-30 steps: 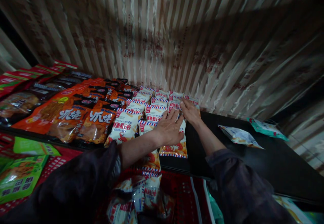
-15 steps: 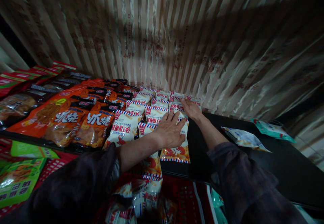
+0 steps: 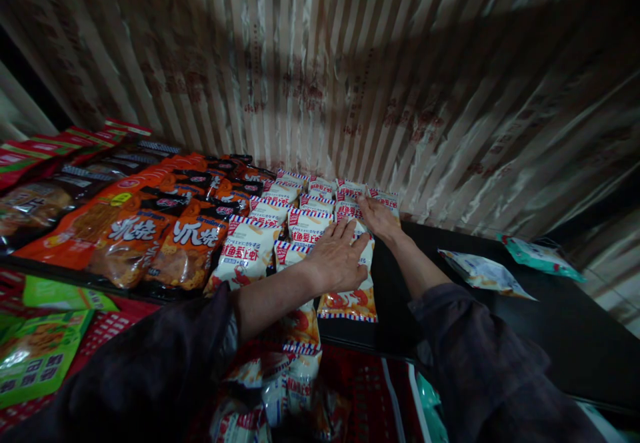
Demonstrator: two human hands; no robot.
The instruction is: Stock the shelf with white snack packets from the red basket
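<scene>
My left hand [image 3: 338, 257] lies flat, fingers stretched forward, on a white and orange snack bag [image 3: 349, 304] at the front right of several overlapping rows. Farther back, my right hand [image 3: 379, 219] rests with its fingers extended against the bags at the right rear of the rows, beside a white snack bag [image 3: 384, 197]. Neither hand grips a bag. Another white snack bag [image 3: 246, 251] with red lettering lies to the left of my left hand. My forearm partly covers the front bags.
Orange and black snack packs [image 3: 186, 246] fill the shelf [image 3: 565, 343] on the left. A loose white bag [image 3: 487, 273] and a teal bag [image 3: 543, 257] lie at right. Below are a red basket [image 3: 367, 389] of white bags and green packets [image 3: 47, 356]. Striped sheeting [image 3: 320, 63] stands behind.
Both hands stay in almost the same places on the bags. The view has shifted very slightly; no bag has clearly moved.
</scene>
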